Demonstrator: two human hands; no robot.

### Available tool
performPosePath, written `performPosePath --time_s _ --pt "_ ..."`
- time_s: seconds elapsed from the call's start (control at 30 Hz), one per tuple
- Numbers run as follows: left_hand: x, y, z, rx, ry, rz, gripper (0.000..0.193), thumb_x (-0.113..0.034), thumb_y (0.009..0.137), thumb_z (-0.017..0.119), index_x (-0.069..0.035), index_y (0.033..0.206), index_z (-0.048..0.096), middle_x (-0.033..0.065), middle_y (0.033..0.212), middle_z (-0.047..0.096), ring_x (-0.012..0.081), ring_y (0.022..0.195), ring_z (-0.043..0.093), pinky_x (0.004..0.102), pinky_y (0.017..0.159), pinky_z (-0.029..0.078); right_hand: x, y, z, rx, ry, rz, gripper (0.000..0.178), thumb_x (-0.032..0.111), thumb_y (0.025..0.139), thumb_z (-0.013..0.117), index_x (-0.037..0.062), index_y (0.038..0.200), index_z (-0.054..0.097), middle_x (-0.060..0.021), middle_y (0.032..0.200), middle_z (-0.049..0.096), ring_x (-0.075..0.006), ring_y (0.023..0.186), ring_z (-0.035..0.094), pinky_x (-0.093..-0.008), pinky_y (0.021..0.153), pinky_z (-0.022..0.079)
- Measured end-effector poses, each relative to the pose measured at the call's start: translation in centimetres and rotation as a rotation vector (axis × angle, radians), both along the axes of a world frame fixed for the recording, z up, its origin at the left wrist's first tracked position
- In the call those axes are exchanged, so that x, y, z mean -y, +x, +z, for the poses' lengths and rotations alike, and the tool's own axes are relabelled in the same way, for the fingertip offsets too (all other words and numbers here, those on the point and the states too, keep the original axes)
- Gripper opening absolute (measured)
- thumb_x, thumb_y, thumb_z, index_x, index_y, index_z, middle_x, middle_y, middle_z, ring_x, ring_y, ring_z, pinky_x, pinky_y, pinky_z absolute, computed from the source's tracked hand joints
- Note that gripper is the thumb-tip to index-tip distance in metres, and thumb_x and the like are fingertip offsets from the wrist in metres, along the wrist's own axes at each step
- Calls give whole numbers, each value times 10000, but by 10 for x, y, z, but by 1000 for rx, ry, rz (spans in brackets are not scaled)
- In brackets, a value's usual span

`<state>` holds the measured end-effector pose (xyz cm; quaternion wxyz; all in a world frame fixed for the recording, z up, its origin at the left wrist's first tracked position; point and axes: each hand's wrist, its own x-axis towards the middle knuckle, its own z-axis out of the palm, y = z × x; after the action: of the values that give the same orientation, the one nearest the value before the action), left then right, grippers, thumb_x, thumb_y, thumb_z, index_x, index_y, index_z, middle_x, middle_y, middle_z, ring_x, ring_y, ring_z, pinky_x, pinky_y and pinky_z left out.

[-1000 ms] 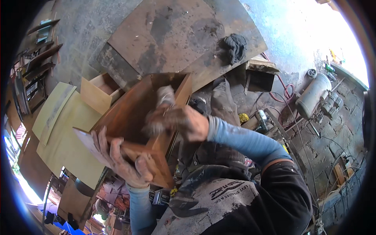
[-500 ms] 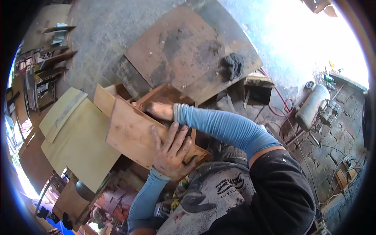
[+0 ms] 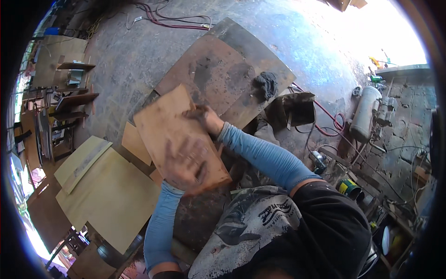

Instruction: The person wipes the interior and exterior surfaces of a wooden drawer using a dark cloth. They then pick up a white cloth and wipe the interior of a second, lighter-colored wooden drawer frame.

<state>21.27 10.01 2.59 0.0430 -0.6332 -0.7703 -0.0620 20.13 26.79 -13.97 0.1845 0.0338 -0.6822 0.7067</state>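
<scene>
A brown wooden box point(image 3: 172, 125), with one broad flat side facing up, is tilted in front of me. My left hand point(image 3: 185, 162) lies on that side near its lower end, fingers spread and slightly smeared by motion. At the box's right edge my right hand point(image 3: 207, 119) grips, with dark-stained fingers bent over the edge. The inside of the box is turned out of sight. Beyond it lies a worn, stained board point(image 3: 204, 69), with a crumpled dark cloth point(image 3: 266, 85) on its right part.
Pale yellowish sheets point(image 3: 111, 190) lie at the left, beside a light wood piece point(image 3: 137, 143). Stacked boards point(image 3: 39, 135) stand farther left. A grey compressor tank point(image 3: 366, 114), red hose point(image 3: 341, 125) and a green-yellow can point(image 3: 349, 188) are at the right.
The box has been turned, so its open inside no longer shows and its broad side faces up. My right hand has moved from the opening to the right edge; my left has shifted lower left.
</scene>
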Motion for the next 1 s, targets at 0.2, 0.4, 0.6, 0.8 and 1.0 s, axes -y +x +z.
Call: performPosePath --time_s 0.2,0.4,0.6,0.8,1.0 --pt "-37 -28 -1 143 -116 569 856 -366 776 709 -143 1504 315 120 1571 267 418 1444 205 632 1134 188 -38 -75 24 349 -777 -204 367 164 979 467 -22 1283 554 -192 1285 591 -271 1197 541 -354 1030 407" --pt "-39 -122 -11 52 -128 677 823 -223 739 741 -267 1478 380 126 1573 259 439 1412 260 602 1128 240 -72 -80 43 122 -241 -15 599 212 907 631 -68 1386 407 -200 1288 569 -254 1189 531 -356 1005 419" --pt "-29 -217 -28 204 104 514 768 -103 765 710 -201 1466 412 129 1521 376 361 1403 336 415 1159 284 -111 5 -134 229 895 76 248 166 865 554 32 1020 694 -178 1040 685 -337 995 647 -395 907 511" --pt "-21 -210 -38 229 138 546 657 -45 798 685 -143 1415 482 101 1432 503 327 1380 387 394 1145 324 -58 -62 -194 51 933 -148 354 52 793 517 79 1097 695 -126 1139 677 -347 1099 611 -421 952 492" --pt "-15 -201 -60 248 179 497 496 -109 869 624 -22 1349 532 115 1413 508 238 1365 419 354 1119 343 -34 -129 -342 711 1283 79 470 168 837 476 88 1287 587 -221 1232 603 -396 1172 555 -446 1031 427"
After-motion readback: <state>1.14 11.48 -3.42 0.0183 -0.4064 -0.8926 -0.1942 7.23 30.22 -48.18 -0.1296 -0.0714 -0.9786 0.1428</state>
